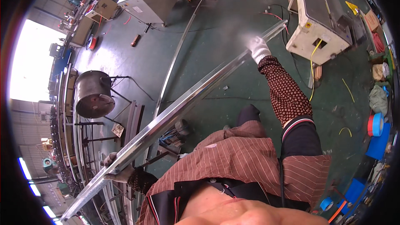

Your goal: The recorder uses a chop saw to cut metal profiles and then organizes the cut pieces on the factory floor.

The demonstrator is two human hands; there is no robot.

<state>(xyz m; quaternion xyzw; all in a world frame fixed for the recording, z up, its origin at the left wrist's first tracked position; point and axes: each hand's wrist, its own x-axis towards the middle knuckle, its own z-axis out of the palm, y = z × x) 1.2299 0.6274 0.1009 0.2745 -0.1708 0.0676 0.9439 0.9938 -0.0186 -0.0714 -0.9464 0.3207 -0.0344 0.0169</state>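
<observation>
Two gloved hands carry one long shiny metal bar [175, 110] above the green workshop floor [233, 25]. Nearest us, our left hand [116, 168] is closed around the bar close to its near end. Farther out, our right hand [259, 48] grips it near the far end, arm stretched. The bar's long axis runs diagonally, from the lower left beside us up toward a beige machine [318, 21] at the upper right. We judge that holding both ends level and well apart keeps it from sagging or swinging. A steel drum [93, 93] stands on the left.

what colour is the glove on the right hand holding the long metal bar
White: the glove on the right hand, gripping the long metal bar; shows in the head view.
</observation>
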